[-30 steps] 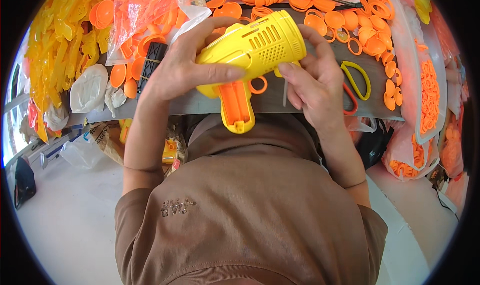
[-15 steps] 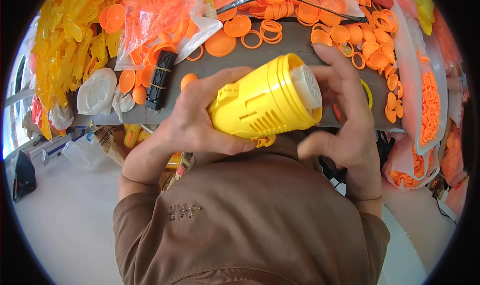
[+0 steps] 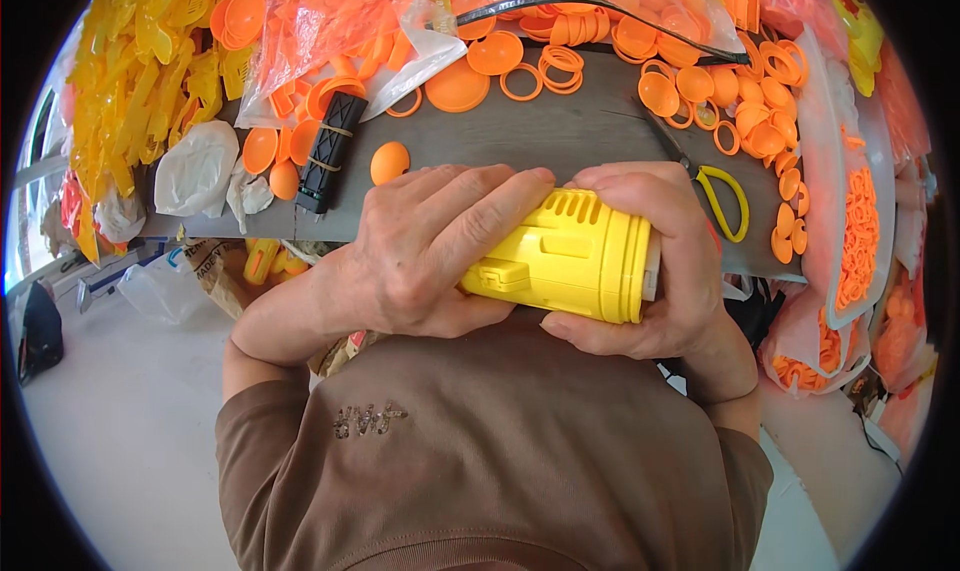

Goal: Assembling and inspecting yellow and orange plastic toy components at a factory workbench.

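Observation:
Between my hands I hold a yellow cylindrical plastic housing [image 3: 575, 256] with vent slots, lying sideways just off the table's near edge. My left hand [image 3: 425, 246] wraps round its narrower left end. My right hand [image 3: 675, 256] is closed round the wider ribbed end, thumb below and fingers over the top. Only a sliver of a whitish insert [image 3: 652, 271] shows at that end; my right palm hides the rest. Just beyond my right hand lie scissors [image 3: 722, 206] with a yellow handle, their dark blades pointing away.
On the grey table [image 3: 440, 136], a black ridged plastic part [image 3: 330, 156] lies at left beside an orange cup [image 3: 390, 162]. Orange rings and domes [image 3: 765, 121] crowd the right. Behind are clear bags of orange parts [image 3: 330, 31]; yellow parts [image 3: 150, 81] heap up far left.
My right hand has closed onto the wide end, where it was spread apart before. The housing has rolled and levelled, moving slightly lower and right. My left fingers now reach over its top.

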{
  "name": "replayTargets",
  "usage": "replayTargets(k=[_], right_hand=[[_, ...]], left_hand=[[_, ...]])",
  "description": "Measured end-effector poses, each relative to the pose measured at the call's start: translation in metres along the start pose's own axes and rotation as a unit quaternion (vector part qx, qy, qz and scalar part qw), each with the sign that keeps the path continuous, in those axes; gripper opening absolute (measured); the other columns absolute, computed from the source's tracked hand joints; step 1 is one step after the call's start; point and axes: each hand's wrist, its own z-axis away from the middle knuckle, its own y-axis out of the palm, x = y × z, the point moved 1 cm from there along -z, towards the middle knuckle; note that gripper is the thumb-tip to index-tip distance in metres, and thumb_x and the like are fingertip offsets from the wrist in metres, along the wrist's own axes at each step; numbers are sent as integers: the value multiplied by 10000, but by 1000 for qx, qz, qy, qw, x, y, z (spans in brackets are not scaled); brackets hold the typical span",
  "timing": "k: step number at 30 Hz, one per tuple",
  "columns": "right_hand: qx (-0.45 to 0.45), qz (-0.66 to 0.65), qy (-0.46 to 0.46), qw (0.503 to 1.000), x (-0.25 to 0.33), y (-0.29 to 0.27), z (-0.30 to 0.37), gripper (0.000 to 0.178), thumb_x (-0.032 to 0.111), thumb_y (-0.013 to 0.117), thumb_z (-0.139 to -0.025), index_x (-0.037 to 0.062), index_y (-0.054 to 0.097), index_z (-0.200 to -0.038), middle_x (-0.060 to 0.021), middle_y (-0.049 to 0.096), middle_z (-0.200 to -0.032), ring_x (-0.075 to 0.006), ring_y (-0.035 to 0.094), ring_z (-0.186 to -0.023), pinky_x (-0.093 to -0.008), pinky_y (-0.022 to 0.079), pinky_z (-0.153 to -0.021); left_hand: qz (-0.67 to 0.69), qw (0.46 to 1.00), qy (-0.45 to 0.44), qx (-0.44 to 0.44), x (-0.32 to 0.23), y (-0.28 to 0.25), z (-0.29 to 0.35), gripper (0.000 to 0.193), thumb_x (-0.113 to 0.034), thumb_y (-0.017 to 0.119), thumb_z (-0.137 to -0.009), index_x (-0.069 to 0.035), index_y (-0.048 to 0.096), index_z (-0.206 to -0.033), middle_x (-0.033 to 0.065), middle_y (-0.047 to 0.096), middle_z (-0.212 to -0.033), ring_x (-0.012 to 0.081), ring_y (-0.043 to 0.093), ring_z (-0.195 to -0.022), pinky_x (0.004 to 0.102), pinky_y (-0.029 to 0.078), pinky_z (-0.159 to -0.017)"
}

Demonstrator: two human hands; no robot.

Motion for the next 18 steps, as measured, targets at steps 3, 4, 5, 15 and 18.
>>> replayTargets(k=[3,4,5,15,18], right_hand=[[-35,19,-47,998,2,-1,-4,734,173,848,-587,-70,444,-1150,-207,539,-1029,-318,573,-870,-372,497,-713],[-38,29,-51,998,2,-3,-3,746,182,851,-586,-71,441,-1155,-210,537,-1030,-313,573,-879,-369,499,-718],[-41,39,-55,997,2,-5,-3,758,191,854,-584,-71,437,-1160,-213,535,-1031,-308,572,-887,-366,501,-723],[-45,-20,0,999,0,-2,-2,740,240,852,-584,-36,460,-1148,-173,554,-975,-299,584,-835,-359,492,-688],[8,37,65,997,2,-9,-20,706,241,840,-577,-9,480,-1130,-148,576,-1007,-209,593,-866,-308,477,-737]], left_hand=[[11,1000,15,24,6,-9,-9,753,-219,763,-530,62,520,-1185,151,605,-917,269,603,-714,339,495,-596],[23,998,19,55,8,-14,-13,770,-260,783,-540,54,519,-1192,144,601,-927,268,601,-731,345,496,-609],[13,998,24,52,10,-17,-14,780,-324,807,-530,55,531,-1153,145,590,-932,265,595,-749,336,494,-618],[52,996,-64,-34,5,-12,5,533,-199,804,-553,37,565,-966,123,589,-723,254,593,-574,323,469,-525],[87,990,-110,-1,12,-9,8,571,-238,825,-560,31,565,-991,127,602,-771,271,614,-643,324,482,-567]])
